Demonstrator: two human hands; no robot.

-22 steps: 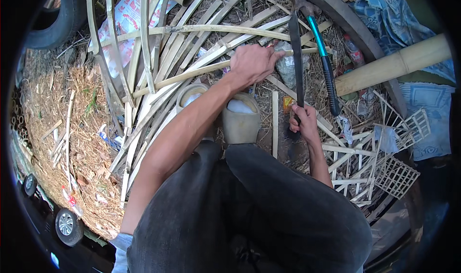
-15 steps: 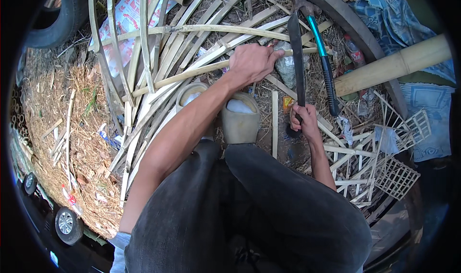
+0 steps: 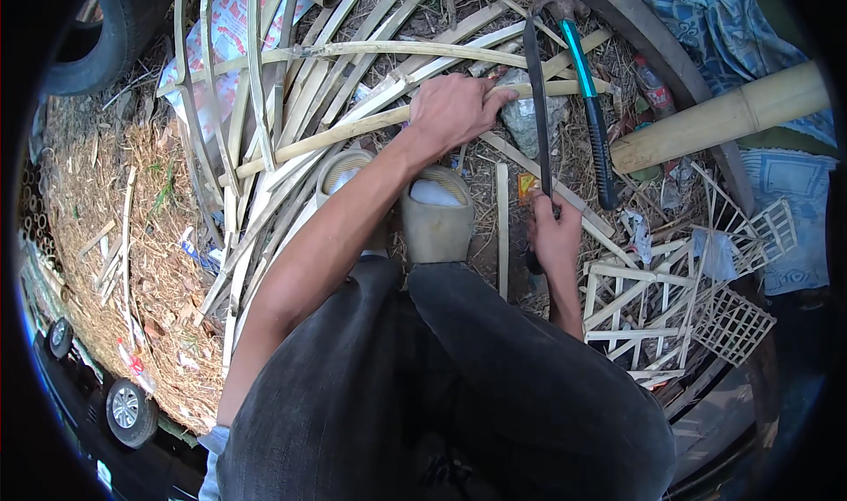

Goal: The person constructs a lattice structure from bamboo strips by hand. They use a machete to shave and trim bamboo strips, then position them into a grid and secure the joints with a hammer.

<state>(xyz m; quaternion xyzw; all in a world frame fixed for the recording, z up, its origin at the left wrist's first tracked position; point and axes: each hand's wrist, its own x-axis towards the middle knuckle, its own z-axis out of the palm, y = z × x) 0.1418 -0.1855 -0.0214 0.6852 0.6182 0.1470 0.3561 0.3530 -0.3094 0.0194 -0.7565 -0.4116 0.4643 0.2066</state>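
Left grip point(image 3: 454, 108) clasps bamboo strip point(image 3: 353, 130); blade point(image 3: 536, 95) alongside.

ground point(image 3: 132, 236) | bamboo strips point(image 3: 291, 113) | hammer point(image 3: 591, 104) | lattice frames point(image 3: 670, 298)

A single head-worn fisheye view looks steeply down from close above the knees onto ground point(image 3: 132, 263) strewn with bamboo strips point(image 3: 353, 130), edges bending outward.

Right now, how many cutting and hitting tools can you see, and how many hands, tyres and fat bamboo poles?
Long dark blade, held in the right hand: 1
Hammer with teal and black handle: 1
Hands, left hand on a bamboo strip, right hand: 2
Tyres, black tyre: 1
Fat bamboo poles, thick bamboo pole: 1
Total: 6
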